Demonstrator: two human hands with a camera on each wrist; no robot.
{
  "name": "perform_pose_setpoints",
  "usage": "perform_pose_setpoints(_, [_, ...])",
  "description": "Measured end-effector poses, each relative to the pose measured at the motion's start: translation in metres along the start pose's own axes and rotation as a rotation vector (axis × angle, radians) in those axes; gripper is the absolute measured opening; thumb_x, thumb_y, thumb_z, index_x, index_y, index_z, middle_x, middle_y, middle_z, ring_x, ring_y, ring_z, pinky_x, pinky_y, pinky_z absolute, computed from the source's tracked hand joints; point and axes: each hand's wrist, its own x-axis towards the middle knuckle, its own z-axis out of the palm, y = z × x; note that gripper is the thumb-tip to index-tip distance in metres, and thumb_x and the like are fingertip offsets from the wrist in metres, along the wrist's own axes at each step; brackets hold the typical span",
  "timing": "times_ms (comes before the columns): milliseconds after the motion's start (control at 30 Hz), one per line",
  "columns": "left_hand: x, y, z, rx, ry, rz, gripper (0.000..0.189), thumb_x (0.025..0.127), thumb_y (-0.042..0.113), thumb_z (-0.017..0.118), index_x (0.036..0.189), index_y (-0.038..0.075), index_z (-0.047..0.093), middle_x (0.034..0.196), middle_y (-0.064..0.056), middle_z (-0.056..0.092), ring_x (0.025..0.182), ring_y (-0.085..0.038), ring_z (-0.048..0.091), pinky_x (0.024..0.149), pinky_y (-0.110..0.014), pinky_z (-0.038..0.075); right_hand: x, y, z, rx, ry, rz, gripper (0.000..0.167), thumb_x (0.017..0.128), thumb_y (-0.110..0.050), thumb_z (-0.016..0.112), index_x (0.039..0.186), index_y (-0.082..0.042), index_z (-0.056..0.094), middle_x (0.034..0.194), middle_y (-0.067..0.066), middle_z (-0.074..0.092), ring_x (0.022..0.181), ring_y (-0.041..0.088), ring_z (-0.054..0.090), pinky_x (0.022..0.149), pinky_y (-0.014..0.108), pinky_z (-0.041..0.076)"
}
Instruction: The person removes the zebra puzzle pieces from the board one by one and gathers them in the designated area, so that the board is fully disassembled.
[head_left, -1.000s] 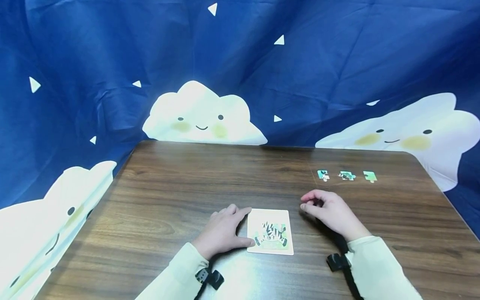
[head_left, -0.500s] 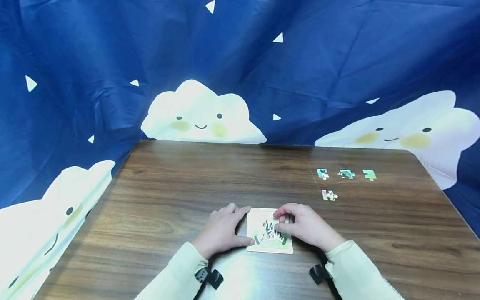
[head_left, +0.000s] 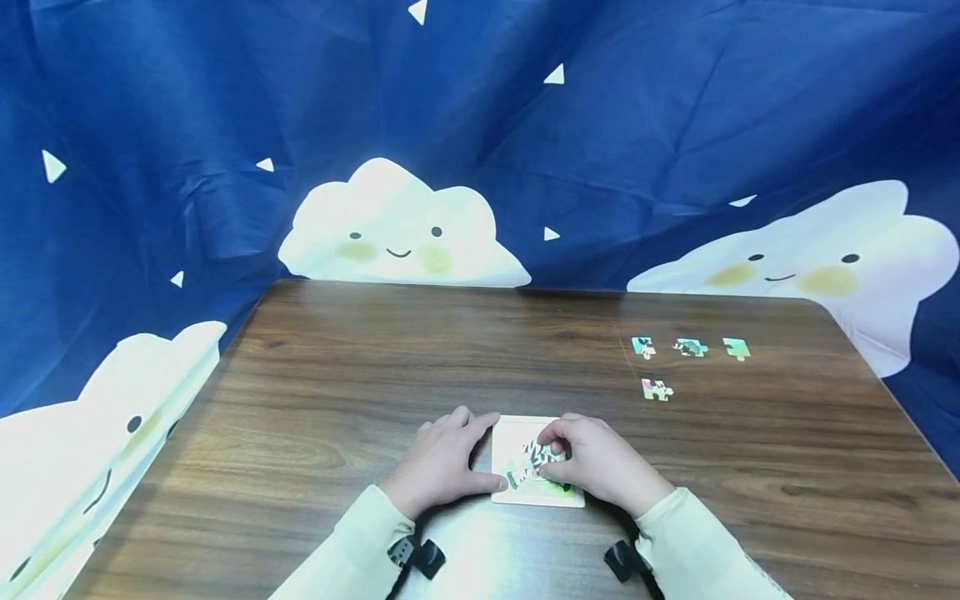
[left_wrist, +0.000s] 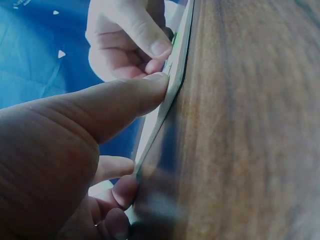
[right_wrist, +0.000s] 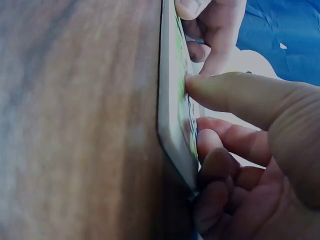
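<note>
A square, pale jigsaw puzzle board with a zebra picture lies flat on the wooden table. My left hand rests at its left side, thumb and forefinger spread wide, one at each left corner. In the left wrist view the left thumb touches the near corner. My right hand is over the board's right half. Its thumb and bent forefinger touch the zebra picture a little apart. Whether they pinch a piece cannot be told. Part of the picture is hidden under this hand.
Three loose puzzle pieces lie in a row at the back right: one teal and white, one teal with stripes, one green. Another piece, with some pink, lies before them. A blue curtain with clouds hangs behind the table.
My right hand has moved left and down onto the puzzle board, uncovering the loose piece with pink on the table. The left hand stays on the board's left edge.
</note>
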Motion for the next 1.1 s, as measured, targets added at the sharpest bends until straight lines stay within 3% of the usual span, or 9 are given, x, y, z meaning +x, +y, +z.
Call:
perform_pose_setpoints(367, [-0.0013,0.0001,-0.0015,0.0,0.007,0.006,0.086,0.073,0.059,0.078,0.145,0.019,0.054,0.093,0.005,0.047,0.08,-0.012,0.047,0.07,-0.029,0.033,0.0,-0.0008,0.0003,0.013,0.0,0.009,0.03,0.073,-0.015,0.084,0.09,-0.018,0.059,0.082,-0.007,0.051,0.072,0.008,0.047,0.068,0.028,0.041])
perform_pose_setpoints(1100, [-0.0016,-0.001,-0.0018,-0.01,0.007,0.007,0.087,0.073,0.06,0.079,0.145,0.018,0.054,0.094,0.005,0.048,0.081,-0.013,0.047,0.072,-0.031,0.034,0.0007,-0.0058,0.0016,0.13,-0.03,0.071,0.031,0.074,0.0,0.076,0.098,-0.017,0.066,0.083,-0.011,0.061,0.075,0.009,0.054,0.07,0.026,0.044])
